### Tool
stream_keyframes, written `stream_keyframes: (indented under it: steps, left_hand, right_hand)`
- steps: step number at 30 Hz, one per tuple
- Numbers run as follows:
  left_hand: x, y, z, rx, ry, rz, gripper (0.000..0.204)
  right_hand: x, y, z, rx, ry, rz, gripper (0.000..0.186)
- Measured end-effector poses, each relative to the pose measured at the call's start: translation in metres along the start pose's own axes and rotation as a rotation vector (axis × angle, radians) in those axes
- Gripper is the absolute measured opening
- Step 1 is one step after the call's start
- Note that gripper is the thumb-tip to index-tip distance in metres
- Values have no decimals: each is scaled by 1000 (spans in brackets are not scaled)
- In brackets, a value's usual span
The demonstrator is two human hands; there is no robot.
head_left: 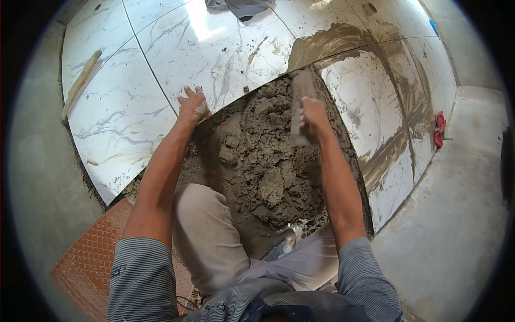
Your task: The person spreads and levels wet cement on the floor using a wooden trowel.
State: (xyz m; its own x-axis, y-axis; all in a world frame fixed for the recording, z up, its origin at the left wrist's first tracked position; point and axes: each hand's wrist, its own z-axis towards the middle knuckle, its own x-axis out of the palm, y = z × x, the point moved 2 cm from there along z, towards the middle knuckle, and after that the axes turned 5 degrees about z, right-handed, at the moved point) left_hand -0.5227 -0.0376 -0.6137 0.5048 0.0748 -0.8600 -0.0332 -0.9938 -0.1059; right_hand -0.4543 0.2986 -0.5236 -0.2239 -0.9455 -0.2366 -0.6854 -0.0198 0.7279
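Observation:
My right hand [313, 118] is closed around a rectangular plastering trowel [304, 86]. The trowel is slightly blurred, over the far right part of a bed of wet grey mortar [263, 134] near the tile edges. With fingers spread, my left hand [193, 104] rests on a white marble-patterned tile [220, 70], at its edge beside the mortar. Lumps and loose crumbs cover the mortar, which runs from the tiles back to my knees. On the right, another white tile [362, 102] borders it, smeared with grey-brown slurry [335, 43].
A wooden stick [80, 85] lies on the tiles at the left. Dark cloth [244, 6] sits at the far edge. A red item [440, 129] lies by the right wall ledge. Reddish textured tile [91, 252] is at the lower left, and crumpled clear plastic [284, 244] lies between my legs.

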Motion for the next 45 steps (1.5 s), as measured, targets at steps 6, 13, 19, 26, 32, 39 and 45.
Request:
stream_keyframes:
  steps: [6, 13, 19, 26, 32, 39, 45]
  left_hand:
    - [-4, 7, -1, -28, 3, -6, 97]
    - [0, 9, 1, -13, 7, 24, 97]
    - [-16, -4, -6, 2, 31, -40, 97]
    - [-3, 6, -2, -10, 41, 16, 98]
    - [-17, 7, -11, 102, -70, 140, 99]
    - [-21, 2, -31, 31, -38, 104, 97]
    - [1, 68, -49, 155, -145, -473, 79]
  right_hand:
    - [-2, -5, -44, -45, -16, 5, 26]
    - [56, -35, -69, 94, 56, -48, 26]
    - [12, -71, -66, -635, -349, -572, 33]
    - [63, -88, -112, -375, -40, -701, 32]
    - [41, -76, -103, -496, -144, -703, 31]
    - [102, -89, -114, -481, -42, -760, 29]
    - [84, -69, -120, -525, -197, -474, 24]
